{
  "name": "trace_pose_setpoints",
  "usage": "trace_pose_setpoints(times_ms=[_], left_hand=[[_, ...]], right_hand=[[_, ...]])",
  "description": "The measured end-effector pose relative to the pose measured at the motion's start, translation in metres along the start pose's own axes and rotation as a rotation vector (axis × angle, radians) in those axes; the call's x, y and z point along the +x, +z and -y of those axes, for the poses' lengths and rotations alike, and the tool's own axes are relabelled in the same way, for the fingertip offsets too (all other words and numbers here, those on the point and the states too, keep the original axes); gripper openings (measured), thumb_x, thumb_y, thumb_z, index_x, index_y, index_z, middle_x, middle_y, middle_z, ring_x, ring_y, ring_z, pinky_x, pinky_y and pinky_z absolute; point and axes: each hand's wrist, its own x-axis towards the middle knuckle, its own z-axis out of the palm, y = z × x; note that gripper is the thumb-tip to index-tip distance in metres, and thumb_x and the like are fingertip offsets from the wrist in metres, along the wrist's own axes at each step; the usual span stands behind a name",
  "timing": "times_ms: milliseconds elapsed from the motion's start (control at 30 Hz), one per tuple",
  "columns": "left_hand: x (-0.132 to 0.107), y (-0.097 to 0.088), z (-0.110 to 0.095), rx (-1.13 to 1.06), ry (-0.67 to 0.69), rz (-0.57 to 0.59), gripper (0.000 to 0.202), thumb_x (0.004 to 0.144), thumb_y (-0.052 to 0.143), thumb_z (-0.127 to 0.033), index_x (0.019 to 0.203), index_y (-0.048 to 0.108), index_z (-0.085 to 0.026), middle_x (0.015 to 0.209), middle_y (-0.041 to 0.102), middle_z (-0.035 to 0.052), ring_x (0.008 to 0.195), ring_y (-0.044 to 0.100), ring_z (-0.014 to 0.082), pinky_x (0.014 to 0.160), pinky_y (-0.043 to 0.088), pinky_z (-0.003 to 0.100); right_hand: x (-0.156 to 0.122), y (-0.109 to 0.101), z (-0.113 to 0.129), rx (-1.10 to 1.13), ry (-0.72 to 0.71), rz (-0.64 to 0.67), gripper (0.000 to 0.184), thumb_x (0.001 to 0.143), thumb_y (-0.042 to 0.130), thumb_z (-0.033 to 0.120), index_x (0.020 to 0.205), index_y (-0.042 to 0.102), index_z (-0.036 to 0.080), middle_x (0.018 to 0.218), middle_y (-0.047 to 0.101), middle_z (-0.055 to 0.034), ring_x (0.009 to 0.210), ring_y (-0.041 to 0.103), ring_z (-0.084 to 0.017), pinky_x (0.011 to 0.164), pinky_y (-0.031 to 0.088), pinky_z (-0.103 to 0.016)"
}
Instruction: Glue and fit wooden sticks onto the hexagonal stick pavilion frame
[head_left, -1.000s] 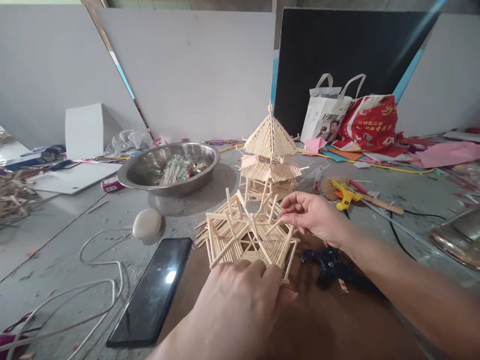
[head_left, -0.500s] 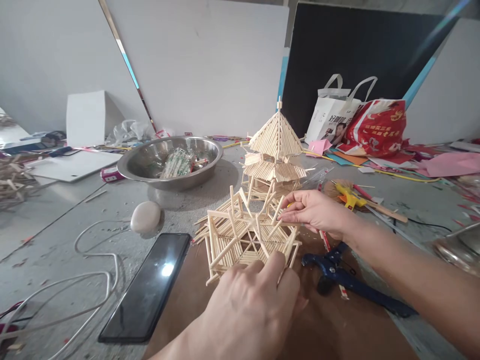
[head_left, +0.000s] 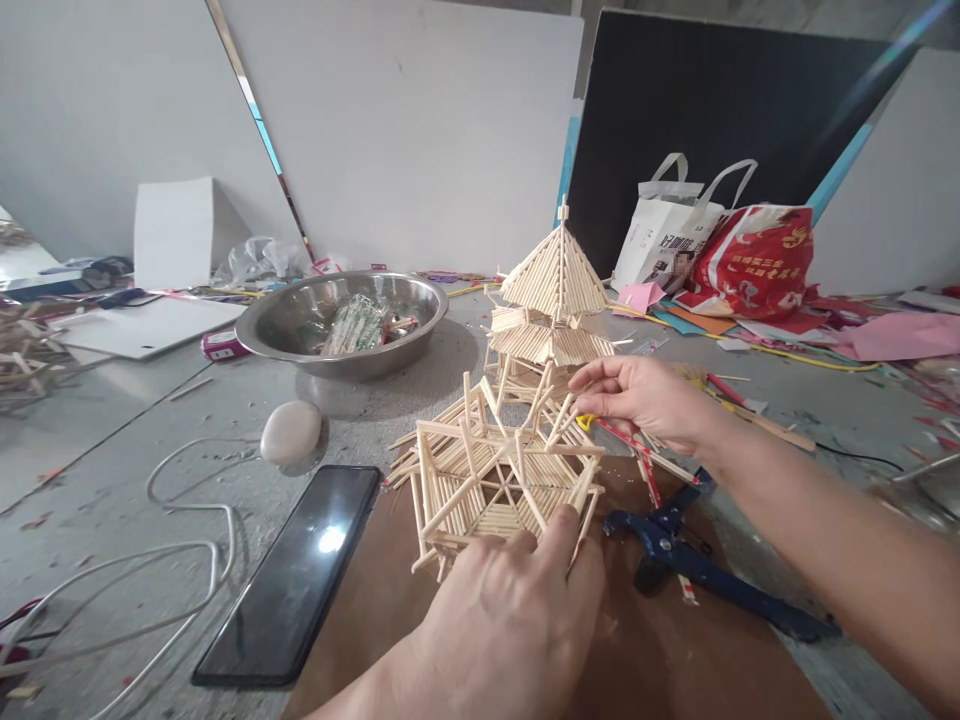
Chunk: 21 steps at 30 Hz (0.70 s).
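Fingers of left hand (head_left: pixel 517 605) tight on one stick frame (head_left: pixel 511 446), of right hand (head_left: pixel 660 402) unclear

Head cam: just the one, worn up on the person's head, looking from above and behind the fingers (head_left: pixel 562 535)
Facing: forward and kinda downward, out over the fingers
Left hand (head_left: pixel 510 612): super close to the cam, bottom middle of frame
Right hand (head_left: pixel 649 400): bit further out, forearm (head_left: pixel 810 540) cut off at the right edge
White boards (head_left: pixel 405 140): way past the fingers, filling much of the upper frame
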Motion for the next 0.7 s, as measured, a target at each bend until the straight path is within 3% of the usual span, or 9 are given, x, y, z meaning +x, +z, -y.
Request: trace_pose_setpoints(times_ms=[167, 267, 400, 700], left_hand=[[0.001, 0.003, 0.001, -0.003, 0.017, 0.016, 0.015, 0.084, 0.045, -0.025, 0.095, 0.052, -0.017, 0.087, 0.06, 0.0033, 0.055, 0.057, 0.0143, 0.042, 0.048, 0.027], [0.001, 0.004, 0.001, 0.005, 0.009, -0.003, 0.015, 0.084, 0.046, -0.029, 0.091, 0.052, -0.017, 0.082, 0.059, 0.0021, 0.051, 0.054, 0.0137, 0.039, 0.045, 0.027], [0.0, 0.007, -0.001, 0.027, 0.019, -0.04, 0.014, 0.083, 0.047, -0.029, 0.089, 0.052, -0.018, 0.081, 0.058, 0.0011, 0.047, 0.05, 0.0134, 0.036, 0.041, 0.028], [-0.001, 0.013, -0.002, 0.04, 0.027, -0.074, 0.008, 0.082, 0.047, -0.026, 0.086, 0.05, -0.019, 0.08, 0.058, 0.0014, 0.047, 0.051, 0.014, 0.035, 0.037, 0.026]], right_hand=[[-0.005, 0.001, -0.013, -0.23, -0.366, -0.39, 0.01, 0.067, 0.065, 0.026, 0.07, 0.059, 0.018, 0.058, 0.059, 0.0031, 0.045, 0.048, -0.007, 0.041, 0.039, -0.019], [-0.01, 0.012, -0.025, -0.365, -0.549, -0.508, 0.008, 0.072, 0.061, 0.028, 0.074, 0.062, 0.019, 0.065, 0.065, 0.0007, 0.056, 0.057, -0.011, 0.053, 0.046, -0.023], [-0.013, 0.024, -0.034, -0.392, -0.623, -0.487, 0.01, 0.075, 0.059, 0.029, 0.077, 0.063, 0.02, 0.074, 0.069, -0.0008, 0.065, 0.063, -0.013, 0.063, 0.049, -0.025], [-0.026, 0.028, -0.034, -0.65, -0.632, -0.384, 0.006, 0.074, 0.058, 0.024, 0.073, 0.064, 0.022, 0.071, 0.071, 0.0015, 0.065, 0.066, -0.015, 0.061, 0.051, -0.025]])
